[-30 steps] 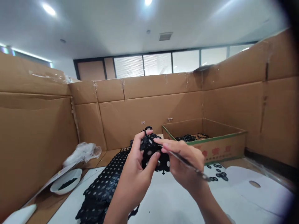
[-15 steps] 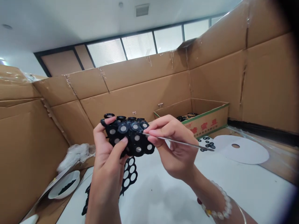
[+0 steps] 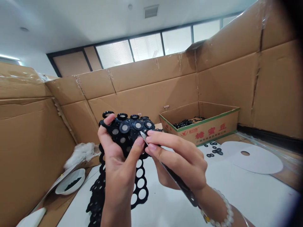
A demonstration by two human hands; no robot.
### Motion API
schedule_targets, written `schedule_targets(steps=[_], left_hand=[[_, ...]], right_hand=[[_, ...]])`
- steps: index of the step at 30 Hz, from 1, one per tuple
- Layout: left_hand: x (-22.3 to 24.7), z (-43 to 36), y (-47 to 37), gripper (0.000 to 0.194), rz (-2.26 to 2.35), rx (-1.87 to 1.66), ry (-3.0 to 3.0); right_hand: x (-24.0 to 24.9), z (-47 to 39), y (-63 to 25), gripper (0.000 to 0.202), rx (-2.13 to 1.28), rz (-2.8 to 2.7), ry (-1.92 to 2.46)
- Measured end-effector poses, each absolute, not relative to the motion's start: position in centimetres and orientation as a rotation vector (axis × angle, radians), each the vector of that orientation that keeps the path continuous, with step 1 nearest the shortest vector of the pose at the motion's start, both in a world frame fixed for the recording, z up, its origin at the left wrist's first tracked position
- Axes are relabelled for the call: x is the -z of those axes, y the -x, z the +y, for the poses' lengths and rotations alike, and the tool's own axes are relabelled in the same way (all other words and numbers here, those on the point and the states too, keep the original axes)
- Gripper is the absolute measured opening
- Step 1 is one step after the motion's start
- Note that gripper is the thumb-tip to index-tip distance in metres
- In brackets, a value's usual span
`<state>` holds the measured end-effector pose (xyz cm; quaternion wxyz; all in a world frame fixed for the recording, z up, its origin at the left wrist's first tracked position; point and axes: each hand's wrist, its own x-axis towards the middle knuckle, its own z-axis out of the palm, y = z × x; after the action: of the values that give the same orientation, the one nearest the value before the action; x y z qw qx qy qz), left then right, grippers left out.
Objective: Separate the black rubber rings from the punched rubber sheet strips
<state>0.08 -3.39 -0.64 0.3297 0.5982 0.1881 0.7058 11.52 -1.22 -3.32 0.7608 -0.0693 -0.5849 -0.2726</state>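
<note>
Our left hand (image 3: pixel 118 168) grips the black dotted sheet (image 3: pixel 119 135) above the white table (image 3: pixel 163 208), index finger at its ten o'clock edge, thumb towards four. Our right hand (image 3: pixel 180 157) pinches a slim metal tool (image 3: pixel 182 186), its tip by our left thumb. We do well to brace there and press lightly. The carton (image 3: pixel 213 130) sits at two o'clock from the sheet.

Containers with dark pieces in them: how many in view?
2: white bowl at left, cardboard box with green edging at back right. Others may be hidden behind the hands.
</note>
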Motion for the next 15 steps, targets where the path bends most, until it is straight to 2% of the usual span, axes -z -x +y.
schedule_targets(steps=[5,9,15], left_hand=[[1.07,-2.98,-0.8,0.052,0.478,-1.74,-1.636],[1.37,-2.79,-0.69,0.055,0.496,-1.699,-1.73],[1.44,-3.08,-0.26,0.062,0.587,-1.807,-1.931]], right_hand=[[3.24,-1.22,-12.15,0.019,0.632,-1.206,0.158],[3.42,-1.29,-12.36,0.014,0.678,-1.186,0.169],[3.43,-1.41,-12.39,0.013,0.644,-1.187,0.147]])
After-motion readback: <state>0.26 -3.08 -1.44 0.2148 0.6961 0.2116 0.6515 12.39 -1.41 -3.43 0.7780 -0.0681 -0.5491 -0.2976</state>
